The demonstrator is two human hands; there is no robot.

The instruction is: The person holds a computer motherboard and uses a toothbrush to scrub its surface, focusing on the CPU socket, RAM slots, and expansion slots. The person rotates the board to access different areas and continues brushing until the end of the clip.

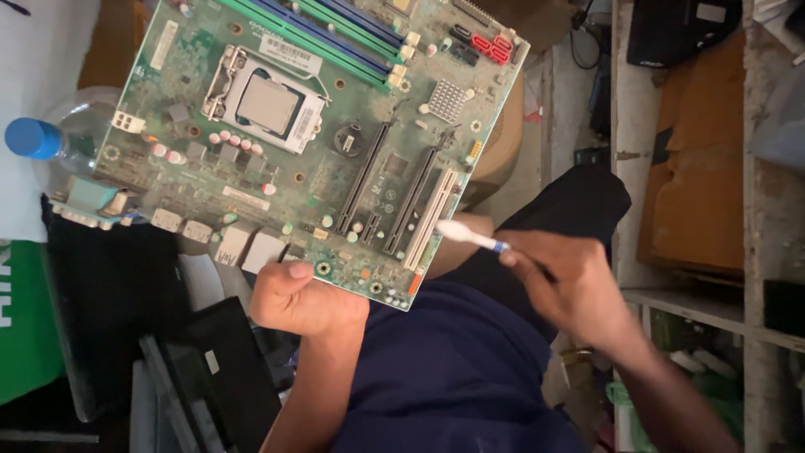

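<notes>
Now L hand (306, 298) grips motherboard (310, 126) — R hand (566, 285) w/ toothbrush (470, 237).

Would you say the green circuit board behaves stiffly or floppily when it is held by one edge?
Probably stiff: the circuit board stays flat though the left hand grips only its near edge. Likely fragile, given its many exposed small parts. The right hand holds a toothbrush near it.

Worn white wooden shelving (631, 151), dim light
</notes>
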